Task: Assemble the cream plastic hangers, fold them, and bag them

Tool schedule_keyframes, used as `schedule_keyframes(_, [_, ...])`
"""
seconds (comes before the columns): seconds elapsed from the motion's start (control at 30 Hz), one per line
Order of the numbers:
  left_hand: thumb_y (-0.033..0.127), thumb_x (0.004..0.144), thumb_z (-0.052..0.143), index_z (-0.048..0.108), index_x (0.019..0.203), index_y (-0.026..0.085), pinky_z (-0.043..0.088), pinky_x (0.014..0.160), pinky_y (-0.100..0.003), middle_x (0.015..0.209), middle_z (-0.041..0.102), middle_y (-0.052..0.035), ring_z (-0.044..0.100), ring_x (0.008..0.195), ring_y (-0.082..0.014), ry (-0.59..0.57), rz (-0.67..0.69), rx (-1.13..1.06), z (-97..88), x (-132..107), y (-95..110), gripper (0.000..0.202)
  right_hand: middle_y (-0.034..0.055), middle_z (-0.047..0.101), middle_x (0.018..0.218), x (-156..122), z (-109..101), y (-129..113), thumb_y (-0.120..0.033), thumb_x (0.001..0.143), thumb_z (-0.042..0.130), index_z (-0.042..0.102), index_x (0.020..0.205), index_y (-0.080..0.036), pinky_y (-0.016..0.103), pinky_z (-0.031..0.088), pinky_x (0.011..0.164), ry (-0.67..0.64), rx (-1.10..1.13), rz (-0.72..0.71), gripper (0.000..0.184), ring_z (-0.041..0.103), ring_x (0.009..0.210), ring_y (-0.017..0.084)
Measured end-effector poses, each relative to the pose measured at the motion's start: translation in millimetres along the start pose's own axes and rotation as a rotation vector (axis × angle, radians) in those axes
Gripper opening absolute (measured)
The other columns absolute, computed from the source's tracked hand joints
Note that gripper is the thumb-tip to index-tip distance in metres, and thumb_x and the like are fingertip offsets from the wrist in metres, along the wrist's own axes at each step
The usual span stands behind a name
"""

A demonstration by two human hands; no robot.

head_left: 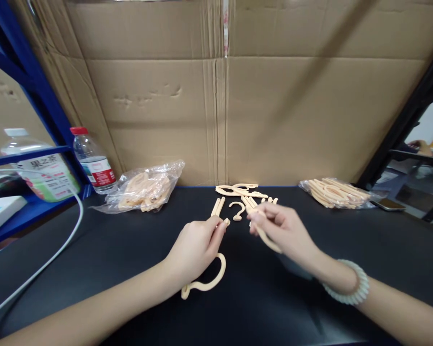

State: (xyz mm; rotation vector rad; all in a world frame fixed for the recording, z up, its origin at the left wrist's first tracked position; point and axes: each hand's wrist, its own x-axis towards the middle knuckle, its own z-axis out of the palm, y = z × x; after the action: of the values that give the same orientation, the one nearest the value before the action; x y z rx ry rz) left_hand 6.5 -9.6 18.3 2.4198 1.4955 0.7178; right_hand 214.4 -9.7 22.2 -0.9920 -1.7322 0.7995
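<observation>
My left hand point(198, 245) is closed in a pinch, with the tip of a small cream plastic piece point(227, 221) showing at the fingertips. Below it, a curved cream hanger part point(220, 271) comes out from under the palm; whether it lies on the table or joins the pinched piece I cannot tell. My right hand point(285, 230), slightly blurred, grips a curved cream hanger part point(269, 241). Between the hands and a little beyond lies a hanger hook point(239, 211). Straight cream rods point(218, 206) lie behind my left fingers, and more rods point(248, 202) by my right fingers.
Curved hanger parts point(234, 191) lie at the table's back edge. Clear bags of cream parts sit at left point(144, 190) and right point(337, 192), a phone point(389, 204) beside the right one. A red-capped bottle point(95, 166) and a white cable point(63, 250) are left. Cardboard point(159, 105) stands behind.
</observation>
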Motion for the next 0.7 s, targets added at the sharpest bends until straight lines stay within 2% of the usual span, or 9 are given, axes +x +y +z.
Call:
schedule_keyframes(0.07, [0.039,0.095,0.036,0.060,0.078,0.019,0.037,0.051,-0.024,0.055,0.055,0.0015,0.053,0.049,-0.0146,-0.001,-0.085,-0.134,-4.2,1.2,0.1,0.036,0.0046,0.063,0.076,11.4,-22.3,0.8,-0.043,0.086,0.059,0.062,0.073,-0.017,0.024,0.043,0.053,0.135,-0.101,-0.124,0.030,0.056,0.062,0.014])
schedule_keyframes(0.1, [0.040,0.093,0.037,0.060,0.077,0.019,0.037,0.050,-0.023,0.054,0.055,0.0018,0.053,0.049,-0.0142,-0.017,-0.130,-0.219,-5.6,2.5,-0.6,0.035,0.0054,0.063,0.080,17.2,-33.5,2.8,-0.042,0.085,0.061,0.064,0.073,-0.017,0.026,0.045,0.056,0.162,-0.164,-0.159,0.027,0.057,0.065,0.015])
schedule_keyframes(0.23, [0.040,0.089,0.040,0.057,0.081,0.017,0.036,0.043,-0.020,0.050,0.057,0.0020,0.051,0.043,-0.0128,-0.120,-0.342,-0.577,-5.8,10.2,-6.2,0.030,0.0057,0.065,0.081,34.0,-63.4,20.1,-0.030,0.085,0.060,0.070,0.083,-0.018,0.029,0.049,0.063,0.167,-0.386,-0.247,0.016,0.061,0.072,0.017])
schedule_keyframes(0.3, [0.040,0.087,0.044,0.056,0.082,0.016,0.033,0.038,-0.018,0.052,0.059,0.0008,0.052,0.043,-0.0124,-0.137,-0.427,-0.714,-4.1,12.6,-8.2,0.027,0.0069,0.067,0.087,37.8,-66.8,31.9,-0.021,0.085,0.056,0.072,0.084,-0.018,0.031,0.050,0.068,0.134,-0.521,-0.294,0.016,0.063,0.077,0.018])
schedule_keyframes(0.37, [0.042,0.085,0.048,0.056,0.081,0.016,0.033,0.037,-0.016,0.055,0.061,-0.0005,0.054,0.045,-0.0121,-0.132,-0.462,-0.845,-2.6,12.8,-8.8,0.028,0.0075,0.068,0.090,39.4,-65.6,43.2,-0.010,0.082,0.050,0.073,0.083,-0.017,0.032,0.051,0.072,0.067,-0.633,-0.307,0.025,0.064,0.078,0.018])
schedule_keyframes(0.53, [0.043,0.086,0.051,0.055,0.081,0.015,0.037,0.040,-0.015,0.059,0.063,-0.0017,0.057,0.047,-0.0105,-0.081,-0.489,-1.083,0.1,9.0,-9.0,0.028,0.0067,0.071,0.088,40.0,-66.7,61.6,0.004,0.067,0.041,0.073,0.078,-0.015,0.031,0.053,0.076,-0.100,-0.771,-0.236,0.039,0.066,0.081,0.018])
schedule_keyframes(0.63, [0.039,0.089,0.051,0.054,0.082,0.014,0.039,0.041,-0.015,0.062,0.064,-0.0025,0.059,0.049,-0.0105,-0.018,-0.498,-1.157,0.6,8.1,-8.8,0.025,0.0078,0.071,0.086,39.4,-70.0,62.5,0.006,0.064,0.040,0.071,0.075,-0.014,0.033,0.052,0.080,-0.114,-0.832,-0.199,0.039,0.066,0.082,0.021])
schedule_keyframes(0.7, [0.037,0.089,0.052,0.053,0.080,0.014,0.041,0.043,-0.016,0.065,0.065,-0.0035,0.058,0.051,-0.0100,0.027,-0.507,-1.183,0.3,8.1,-7.8,0.025,0.0086,0.071,0.087,37.3,-67.1,57.2,0.006,0.066,0.040,0.071,0.079,-0.014,0.036,0.052,0.081,-0.070,-0.832,-0.214,0.038,0.066,0.085,0.022])
